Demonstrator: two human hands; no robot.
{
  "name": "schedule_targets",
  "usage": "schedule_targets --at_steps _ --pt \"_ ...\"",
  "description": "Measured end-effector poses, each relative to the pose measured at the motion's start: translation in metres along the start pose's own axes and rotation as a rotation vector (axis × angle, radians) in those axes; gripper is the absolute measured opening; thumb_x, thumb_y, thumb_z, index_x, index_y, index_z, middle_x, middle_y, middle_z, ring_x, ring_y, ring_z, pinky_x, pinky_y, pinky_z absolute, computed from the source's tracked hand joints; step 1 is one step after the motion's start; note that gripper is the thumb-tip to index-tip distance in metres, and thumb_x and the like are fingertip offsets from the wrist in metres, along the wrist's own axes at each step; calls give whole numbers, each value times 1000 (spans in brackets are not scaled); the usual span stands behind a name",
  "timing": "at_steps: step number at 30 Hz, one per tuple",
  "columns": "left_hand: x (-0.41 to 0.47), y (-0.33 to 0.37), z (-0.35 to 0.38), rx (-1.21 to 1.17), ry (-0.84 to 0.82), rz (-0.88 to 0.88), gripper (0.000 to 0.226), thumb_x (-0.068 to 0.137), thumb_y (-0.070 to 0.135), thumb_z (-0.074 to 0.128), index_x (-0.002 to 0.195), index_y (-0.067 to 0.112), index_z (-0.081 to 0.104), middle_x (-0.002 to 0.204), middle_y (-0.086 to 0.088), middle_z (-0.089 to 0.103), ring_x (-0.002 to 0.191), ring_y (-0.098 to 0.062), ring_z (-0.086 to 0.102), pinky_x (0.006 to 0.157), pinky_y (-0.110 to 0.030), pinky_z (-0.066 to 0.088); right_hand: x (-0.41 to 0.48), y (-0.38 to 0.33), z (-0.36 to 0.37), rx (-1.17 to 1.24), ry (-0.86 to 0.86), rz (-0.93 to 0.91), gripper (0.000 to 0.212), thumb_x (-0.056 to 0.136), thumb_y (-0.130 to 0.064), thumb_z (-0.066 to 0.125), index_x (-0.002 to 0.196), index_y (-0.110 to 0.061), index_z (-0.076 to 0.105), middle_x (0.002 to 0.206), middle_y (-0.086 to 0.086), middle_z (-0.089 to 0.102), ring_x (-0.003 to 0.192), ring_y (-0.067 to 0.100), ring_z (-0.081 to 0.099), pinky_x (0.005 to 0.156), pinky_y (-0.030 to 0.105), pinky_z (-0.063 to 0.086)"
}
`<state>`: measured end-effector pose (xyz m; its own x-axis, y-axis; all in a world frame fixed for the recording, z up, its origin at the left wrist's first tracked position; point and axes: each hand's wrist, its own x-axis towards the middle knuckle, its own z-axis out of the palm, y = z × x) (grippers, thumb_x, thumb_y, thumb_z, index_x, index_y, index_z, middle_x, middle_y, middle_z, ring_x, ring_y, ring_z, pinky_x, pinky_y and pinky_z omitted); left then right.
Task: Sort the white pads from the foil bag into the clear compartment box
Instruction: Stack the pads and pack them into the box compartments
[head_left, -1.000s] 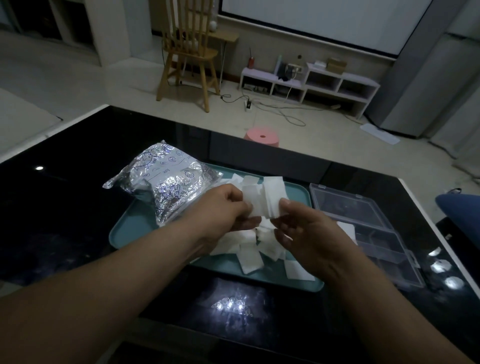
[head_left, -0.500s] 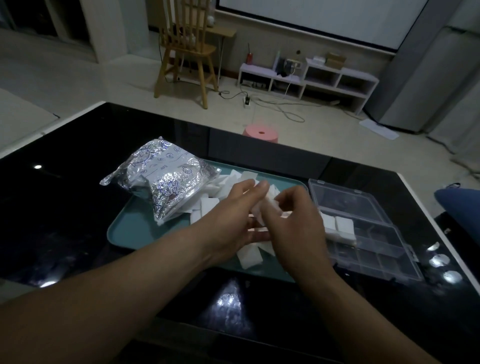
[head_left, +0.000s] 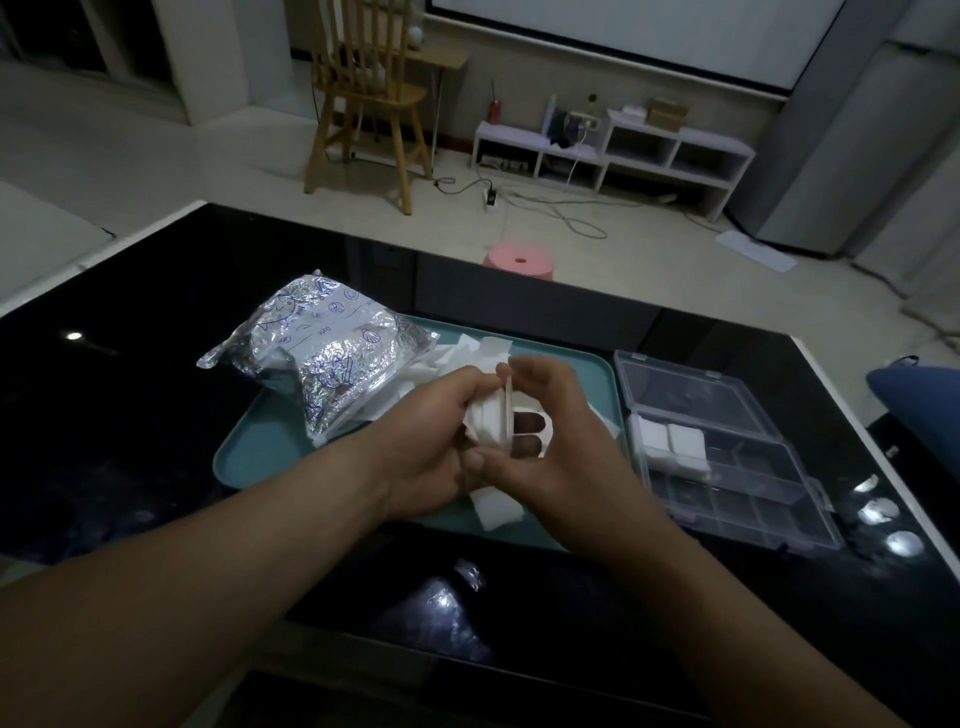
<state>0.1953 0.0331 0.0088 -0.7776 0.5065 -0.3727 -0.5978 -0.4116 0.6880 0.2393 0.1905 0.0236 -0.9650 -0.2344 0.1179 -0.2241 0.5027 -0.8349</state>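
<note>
Above the teal tray (head_left: 244, 457), my left hand (head_left: 431, 441) and my right hand (head_left: 550, 441) meet and hold a small stack of white pads (head_left: 491, 421) on edge between them. Fingers of both hands curl round the stack. Loose white pads (head_left: 496, 506) lie on the tray under my hands, and more spill from the mouth of the foil bag (head_left: 322, 364) at the tray's left. The clear compartment box (head_left: 727, 457) lies open right of the tray, with two white pads (head_left: 670, 441) in its left compartments.
Everything rests on a glossy black table (head_left: 104, 415) with a white edge. A blue object (head_left: 919, 410) sits at the far right edge. Beyond the table stand a pink stool (head_left: 519, 260), a wooden chair (head_left: 369, 98) and a low white shelf (head_left: 613, 145).
My hands have drawn closer together and squared the pads into one upright stack. A second ago they held the pads fanned out, higher above the tray.
</note>
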Motion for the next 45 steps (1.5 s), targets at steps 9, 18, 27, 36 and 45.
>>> schedule_targets --at_steps 9,18,27,36,45 --pt "-6 0 7 143 -50 103 40 102 44 56 122 10 64 102 -13 67 80 -20 67 62 -25 55 3 3 -2 -39 -4 -3 55 80 -29 89 118 -34 50 120 -23 64 108 -9 64 86 14 51" --pt "-4 -2 2 87 -154 -12 57 103 60 44 139 18 60 141 -32 53 120 -37 56 89 -39 57 3 3 -6 101 -88 -6 51 79 -14 91 106 -19 48 112 -10 68 93 10 77 74 31 63" --pt "-12 -3 8 93 -93 -35 53 102 57 47 112 14 76 106 -10 76 89 -24 75 65 -32 62 11 22 0 16 -98 -50 60 68 -43 93 108 -24 52 116 -1 61 110 22 69 83 42 64" --pt "-9 -5 4 109 -42 -10 33 100 49 58 112 22 72 104 -9 62 87 -18 64 71 -35 63 9 14 -8 -84 -81 -64 42 82 -45 84 112 -31 57 121 -15 59 112 4 62 92 30 55" --pt "0 3 -1 15 208 21 16 95 22 69 108 13 66 95 -13 65 66 -18 62 46 -23 53 21 31 -67 -348 80 245 24 108 -31 51 106 -24 74 94 -9 72 83 9 67 71 32 52"
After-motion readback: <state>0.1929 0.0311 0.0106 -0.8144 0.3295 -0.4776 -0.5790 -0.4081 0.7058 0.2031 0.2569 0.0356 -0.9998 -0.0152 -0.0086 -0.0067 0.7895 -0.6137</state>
